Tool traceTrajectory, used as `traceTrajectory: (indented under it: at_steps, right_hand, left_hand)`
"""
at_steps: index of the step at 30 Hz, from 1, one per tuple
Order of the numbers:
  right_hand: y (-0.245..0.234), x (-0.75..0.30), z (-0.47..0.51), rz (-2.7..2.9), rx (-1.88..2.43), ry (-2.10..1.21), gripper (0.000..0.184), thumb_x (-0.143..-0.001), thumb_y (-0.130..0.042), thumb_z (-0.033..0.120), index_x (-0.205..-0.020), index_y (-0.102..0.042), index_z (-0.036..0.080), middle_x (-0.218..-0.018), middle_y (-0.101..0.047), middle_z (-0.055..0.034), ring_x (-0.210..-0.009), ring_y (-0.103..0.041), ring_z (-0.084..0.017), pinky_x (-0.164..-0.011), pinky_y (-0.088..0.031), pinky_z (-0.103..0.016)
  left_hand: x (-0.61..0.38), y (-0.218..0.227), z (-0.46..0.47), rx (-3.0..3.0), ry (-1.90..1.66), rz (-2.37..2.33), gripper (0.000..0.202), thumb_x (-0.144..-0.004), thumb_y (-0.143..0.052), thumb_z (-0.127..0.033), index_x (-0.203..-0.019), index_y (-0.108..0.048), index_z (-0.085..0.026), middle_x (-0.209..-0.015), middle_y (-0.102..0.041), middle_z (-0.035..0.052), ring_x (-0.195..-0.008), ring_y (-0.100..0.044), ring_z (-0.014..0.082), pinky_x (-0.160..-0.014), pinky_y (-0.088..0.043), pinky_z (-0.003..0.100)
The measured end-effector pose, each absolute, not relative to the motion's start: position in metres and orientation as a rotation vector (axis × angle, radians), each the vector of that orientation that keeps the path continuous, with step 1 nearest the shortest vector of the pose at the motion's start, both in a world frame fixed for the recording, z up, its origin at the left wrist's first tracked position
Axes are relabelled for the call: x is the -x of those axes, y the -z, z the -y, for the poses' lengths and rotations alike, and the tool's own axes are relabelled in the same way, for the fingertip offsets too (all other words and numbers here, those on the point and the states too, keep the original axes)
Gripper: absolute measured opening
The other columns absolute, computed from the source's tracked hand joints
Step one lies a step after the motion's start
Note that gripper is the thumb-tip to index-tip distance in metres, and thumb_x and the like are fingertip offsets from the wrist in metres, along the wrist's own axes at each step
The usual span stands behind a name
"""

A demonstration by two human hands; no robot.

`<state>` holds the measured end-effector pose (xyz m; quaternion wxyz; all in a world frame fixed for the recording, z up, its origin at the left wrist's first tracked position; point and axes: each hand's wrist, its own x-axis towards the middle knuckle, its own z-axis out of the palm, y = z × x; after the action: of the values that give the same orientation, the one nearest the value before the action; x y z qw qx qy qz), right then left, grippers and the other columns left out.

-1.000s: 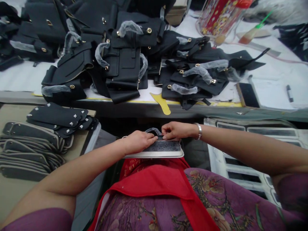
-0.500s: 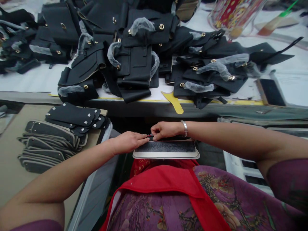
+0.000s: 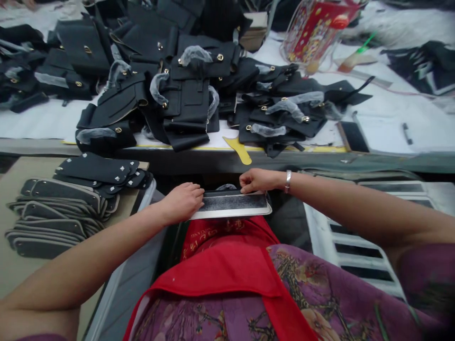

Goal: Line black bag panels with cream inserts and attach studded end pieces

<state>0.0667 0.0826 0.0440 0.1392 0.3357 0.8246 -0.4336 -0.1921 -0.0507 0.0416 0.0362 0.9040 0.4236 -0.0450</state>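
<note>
A black bag piece (image 3: 232,203) with a speckled dark grey panel and a pale near edge lies across my lap. What looks like a plastic-wrapped handle shows at its far side. My left hand (image 3: 186,201) is closed over the left end, fingertips on the panel. At the far edge toward the right end, my right hand (image 3: 258,180) is curled with thumb and fingers together on the piece. Its fingers hide just what part they pinch. A silver bracelet (image 3: 288,181) circles the right wrist.
Black handbags (image 3: 188,99) with plastic-wrapped handles are heaped on the table ahead. A yellow template-like piece (image 3: 240,150) overhangs its edge, with a phone (image 3: 352,136) farther right. Stacked grey-edged panels (image 3: 57,213) lie on a board at left. A white slatted crate (image 3: 341,237) stands at right.
My hands have moved apart along the bag piece, the left around its left end and the right toward its right end. The view has swung to the right.
</note>
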Motion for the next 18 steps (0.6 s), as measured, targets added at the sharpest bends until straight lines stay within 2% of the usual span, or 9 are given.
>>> traceTrajectory:
  at_steps: [3,6,10,12,18]
  right_hand:
    - [-0.063,-0.089,-0.044,-2.729,-1.078,1.112,0.016,-0.08,-0.057,0.031,-0.081,-0.062,0.017,-0.072,-0.061,-0.0004,-0.065,-0.052,-0.011,-0.06,-0.036,-0.022]
    - [-0.062,-0.116,0.009,-3.067,-1.125,0.781,0.021,-0.082,-0.058,0.034,-0.093,-0.064,0.018,-0.092,-0.065,-0.0049,-0.085,-0.056,-0.017,-0.078,-0.039,-0.029]
    - [-0.028,-0.138,0.058,-3.25,-1.268,0.457,0.017,-0.085,-0.055,0.031,-0.094,-0.065,0.021,-0.095,-0.066,-0.004,-0.099,-0.054,-0.018,-0.101,-0.026,-0.041]
    - [-0.014,-0.136,0.068,-3.278,-1.435,0.374,0.015,-0.087,-0.052,0.029,-0.089,-0.065,0.022,-0.093,-0.066,-0.0025,-0.1,-0.053,-0.017,-0.105,-0.022,-0.042]
    - [-0.012,-0.119,0.067,-3.159,-1.695,0.33,0.015,-0.086,-0.053,0.029,-0.078,-0.063,0.02,-0.09,-0.063,-0.0025,-0.094,-0.052,-0.018,-0.103,-0.024,-0.041]
  left_hand:
    - [0.157,-0.046,0.064,-2.673,-0.154,-1.352,0.034,-0.089,-0.044,-0.033,-0.113,-0.059,-0.014,-0.12,-0.06,0.0119,-0.111,-0.055,0.0228,-0.094,-0.045,0.036]
    - [0.12,-0.035,0.083,-2.575,-0.429,-1.354,0.036,-0.088,-0.047,-0.034,-0.117,-0.055,-0.013,-0.116,-0.062,0.011,-0.107,-0.056,0.0205,-0.092,-0.046,0.033]
    - [0.091,-0.011,0.099,-2.597,-0.598,-1.462,0.022,-0.089,-0.046,-0.029,-0.097,-0.063,-0.017,-0.109,-0.065,0.0075,-0.103,-0.057,0.0231,-0.088,-0.046,0.038]
    - [0.086,-0.005,0.101,-2.604,-0.615,-1.521,0.022,-0.09,-0.044,-0.026,-0.092,-0.064,-0.018,-0.109,-0.066,0.0059,-0.101,-0.057,0.0228,-0.086,-0.046,0.038]
    - [0.076,-0.015,0.097,-2.534,-0.506,-1.659,0.02,-0.088,-0.046,-0.021,-0.081,-0.064,-0.017,-0.098,-0.067,0.0049,-0.09,-0.057,0.02,-0.079,-0.046,0.034]
